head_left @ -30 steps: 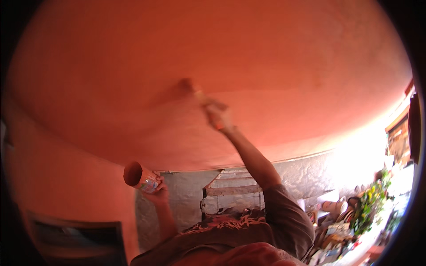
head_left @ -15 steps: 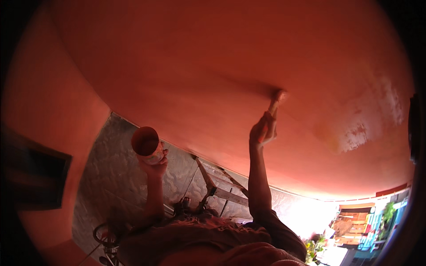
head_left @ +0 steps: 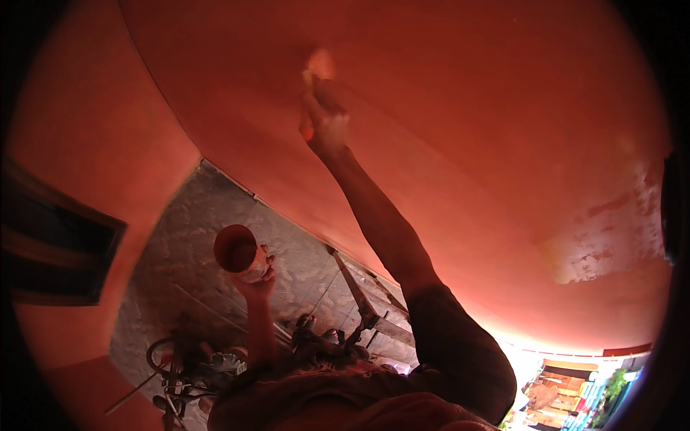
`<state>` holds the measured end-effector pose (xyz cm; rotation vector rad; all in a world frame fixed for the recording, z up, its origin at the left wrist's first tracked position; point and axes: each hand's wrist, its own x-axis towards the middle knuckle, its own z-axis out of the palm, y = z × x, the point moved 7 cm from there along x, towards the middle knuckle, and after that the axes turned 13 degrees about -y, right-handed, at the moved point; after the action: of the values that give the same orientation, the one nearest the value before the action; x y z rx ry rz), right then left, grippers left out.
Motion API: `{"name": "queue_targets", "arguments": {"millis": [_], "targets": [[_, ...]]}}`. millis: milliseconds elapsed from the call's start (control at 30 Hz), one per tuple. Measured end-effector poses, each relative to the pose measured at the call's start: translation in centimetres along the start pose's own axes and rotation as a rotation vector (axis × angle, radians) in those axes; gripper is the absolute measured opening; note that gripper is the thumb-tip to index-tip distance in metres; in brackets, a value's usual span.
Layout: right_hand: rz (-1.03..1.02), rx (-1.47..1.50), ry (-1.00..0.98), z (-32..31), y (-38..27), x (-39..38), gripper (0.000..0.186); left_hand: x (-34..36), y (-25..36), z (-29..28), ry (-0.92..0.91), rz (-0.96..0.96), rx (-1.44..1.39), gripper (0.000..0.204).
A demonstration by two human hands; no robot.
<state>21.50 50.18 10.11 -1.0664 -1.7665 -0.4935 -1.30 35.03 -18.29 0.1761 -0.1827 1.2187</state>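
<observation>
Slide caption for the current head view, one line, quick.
A right hand holds a motion-blurred brush before an orange-red wall; the left hand grips an open container.

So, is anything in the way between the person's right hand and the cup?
Nothing visible is. The right hand, holding a brush, is up by the red wall; the cup is lower left in the left hand, its open mouth uncovered. The wooden frame stands farther right, off that line.

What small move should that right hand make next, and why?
Perhaps sweep the brush toward the pale patch at right on the red wall: the right hand holds the brush up near that wall, and the patch looks uneven, though possibly just glare.
</observation>
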Motion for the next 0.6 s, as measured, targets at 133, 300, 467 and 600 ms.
{"name": "queue_targets", "arguments": {"millis": [133, 300, 467, 600], "targets": [[0.020, 0.092, -0.008, -0.2, 0.9, -1.8, 0.055, -0.4, -0.7, -0.9, -0.044, -0.012, -0.079, 0.072], [0.179, -0.067, 0.235, -14.9, 2.9, -9.7, 0.019, 0.1, -0.5, 1.1, -0.064, -0.085, -0.077, 0.072], [0.316, -0.555, 0.489, -32.9, 0.4, -22.4, 0.012, -0.3, -0.7, 3.6, -0.058, -0.176, -0.081, 0.069], [0.601, -0.826, 0.603, -38.7, -3.4, -24.7, 0.021, 0.1, -1.2, 4.9, -0.102, -0.298, -0.074, 0.070]]}}
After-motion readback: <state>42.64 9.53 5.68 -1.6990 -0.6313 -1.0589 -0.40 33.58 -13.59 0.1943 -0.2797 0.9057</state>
